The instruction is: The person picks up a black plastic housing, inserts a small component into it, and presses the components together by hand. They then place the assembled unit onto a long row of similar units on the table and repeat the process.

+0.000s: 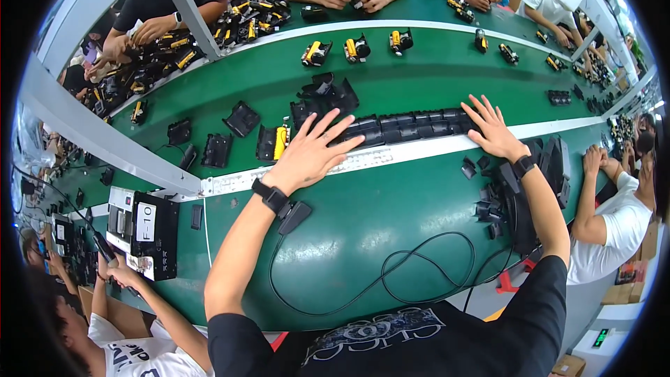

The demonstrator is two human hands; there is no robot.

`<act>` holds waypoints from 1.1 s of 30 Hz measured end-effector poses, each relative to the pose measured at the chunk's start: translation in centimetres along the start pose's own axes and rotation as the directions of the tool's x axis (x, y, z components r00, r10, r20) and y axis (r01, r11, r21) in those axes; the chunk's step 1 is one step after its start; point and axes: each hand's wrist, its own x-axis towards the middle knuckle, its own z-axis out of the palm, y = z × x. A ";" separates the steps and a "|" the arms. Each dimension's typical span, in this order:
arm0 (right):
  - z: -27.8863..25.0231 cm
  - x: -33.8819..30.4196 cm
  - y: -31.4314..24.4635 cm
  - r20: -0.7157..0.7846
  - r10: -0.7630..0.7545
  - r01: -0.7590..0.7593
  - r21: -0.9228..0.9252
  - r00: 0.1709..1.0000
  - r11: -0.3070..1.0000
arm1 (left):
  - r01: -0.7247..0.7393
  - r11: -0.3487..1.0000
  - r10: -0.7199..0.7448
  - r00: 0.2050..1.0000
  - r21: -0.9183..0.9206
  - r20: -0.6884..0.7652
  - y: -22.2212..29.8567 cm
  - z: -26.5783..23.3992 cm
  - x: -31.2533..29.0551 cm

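Note:
A row of black plastic housings (412,126) lies along the far side of the white rail (363,160). My left hand (314,148) is spread open at the row's left end, its fingertips over or against the housings; I cannot tell if they touch. At the right end my right hand (497,131) is also open, with fingers apart and nothing held. Just left of my left hand stands a black shell with a yellow cylinder (280,142). More black shells (342,95) are piled beyond it. Each wrist wears a dark band; a black wedge-shaped piece (294,218) sits by the left one.
A black cable (391,272) loops across the green table (349,223). Small black parts (492,213) and larger black pieces (558,160) lie near my right forearm. A boxy black device (157,237) stands left. Yellow-and-black assemblies (356,49) dot the far belt; co-workers sit around.

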 end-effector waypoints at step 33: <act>-2.8 0.6 -2.7 -0.421 -0.083 0.015 -0.162 0.903 0.987 | 0.192 0.981 -0.182 0.966 0.041 -0.185 -2.5 -4.4 0.6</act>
